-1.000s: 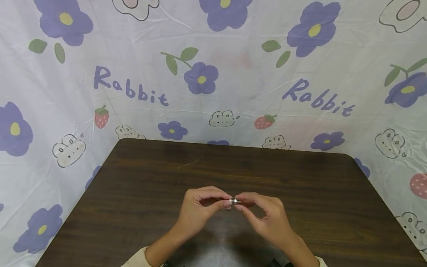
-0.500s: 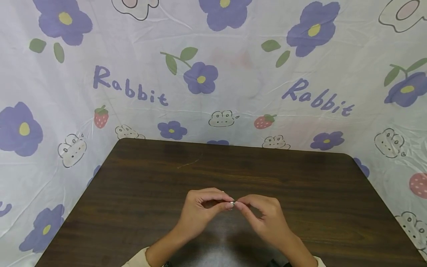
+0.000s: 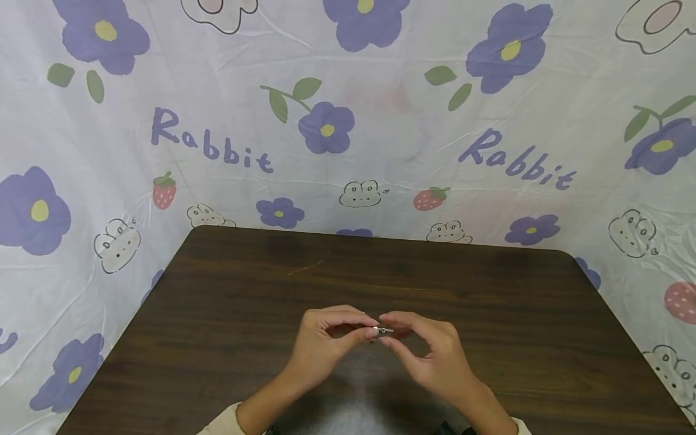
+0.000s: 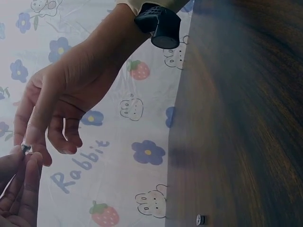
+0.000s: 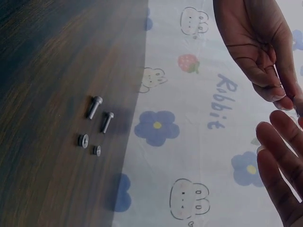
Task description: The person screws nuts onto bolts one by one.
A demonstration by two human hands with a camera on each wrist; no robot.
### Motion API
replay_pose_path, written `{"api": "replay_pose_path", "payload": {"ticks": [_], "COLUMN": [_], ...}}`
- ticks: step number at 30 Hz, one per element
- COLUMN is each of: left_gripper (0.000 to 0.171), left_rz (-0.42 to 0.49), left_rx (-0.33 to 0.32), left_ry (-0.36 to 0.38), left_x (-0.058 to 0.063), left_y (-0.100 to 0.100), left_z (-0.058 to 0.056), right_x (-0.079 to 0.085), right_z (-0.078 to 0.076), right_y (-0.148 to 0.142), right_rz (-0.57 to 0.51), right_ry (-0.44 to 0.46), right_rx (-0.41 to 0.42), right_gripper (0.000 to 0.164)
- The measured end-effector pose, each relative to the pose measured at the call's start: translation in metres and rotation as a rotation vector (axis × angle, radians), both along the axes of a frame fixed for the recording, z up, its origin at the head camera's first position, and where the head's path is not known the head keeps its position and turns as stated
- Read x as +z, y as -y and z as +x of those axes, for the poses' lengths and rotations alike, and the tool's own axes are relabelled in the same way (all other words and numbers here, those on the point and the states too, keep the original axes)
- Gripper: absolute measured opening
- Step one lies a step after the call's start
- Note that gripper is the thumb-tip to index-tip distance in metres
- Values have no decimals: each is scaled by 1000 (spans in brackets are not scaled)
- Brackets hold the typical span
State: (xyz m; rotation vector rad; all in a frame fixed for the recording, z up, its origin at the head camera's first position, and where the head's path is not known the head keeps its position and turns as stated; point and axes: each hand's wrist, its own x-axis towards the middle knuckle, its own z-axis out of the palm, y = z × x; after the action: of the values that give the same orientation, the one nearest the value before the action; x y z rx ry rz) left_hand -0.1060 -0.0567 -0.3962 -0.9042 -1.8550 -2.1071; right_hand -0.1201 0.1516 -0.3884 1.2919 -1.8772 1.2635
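Note:
Between thumb and index finger, my left hand [image 3: 321, 338] pinches a small silver bolt [image 3: 389, 330] above the table, its shank pointing right. A nut [image 3: 383, 330] appears to sit on the shank; the bolt's head is hidden by the left fingertips. My right hand [image 3: 437, 344] curves loosely around the shank, index finger above and thumb below, with a gap on both sides. In the left wrist view a bit of bright metal [image 4: 25, 148] shows among the fingers of both hands.
The right wrist view shows a larger bolt [image 5: 95, 107], a smaller bolt [image 5: 108, 122], a larger nut [image 5: 84, 141] and a smaller nut [image 5: 97, 150] on the dark wooden table [image 3: 244, 272]. A patterned cloth [image 3: 380, 139] hangs behind.
Half a second ago the right fingertips were closed at the bolt, against the left ones. Now they have spread apart, leaving the shank and nut showing. The left hand has barely moved.

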Motion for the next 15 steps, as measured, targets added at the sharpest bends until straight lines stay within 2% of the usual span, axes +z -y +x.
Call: {"api": "replay_pose_path", "payload": {"ticks": [5,9,15], "left_gripper": [10,10,10], "left_rz": [13,13,14], "left_rx": [-12,-10,-10], "left_ry": [10,7,-2], "left_x": [-1,-1,0], "left_y": [1,1,-1], "left_z": [0,1,1], "right_x": [-1,-1,-3], "right_z": [-1,-1,-2], "right_y": [1,1,0], "right_rz": [-7,-1,12], "right_ry": [-6,-8,-33], "right_rx": [15,7,-47], "right_gripper": [17,16,15]}}
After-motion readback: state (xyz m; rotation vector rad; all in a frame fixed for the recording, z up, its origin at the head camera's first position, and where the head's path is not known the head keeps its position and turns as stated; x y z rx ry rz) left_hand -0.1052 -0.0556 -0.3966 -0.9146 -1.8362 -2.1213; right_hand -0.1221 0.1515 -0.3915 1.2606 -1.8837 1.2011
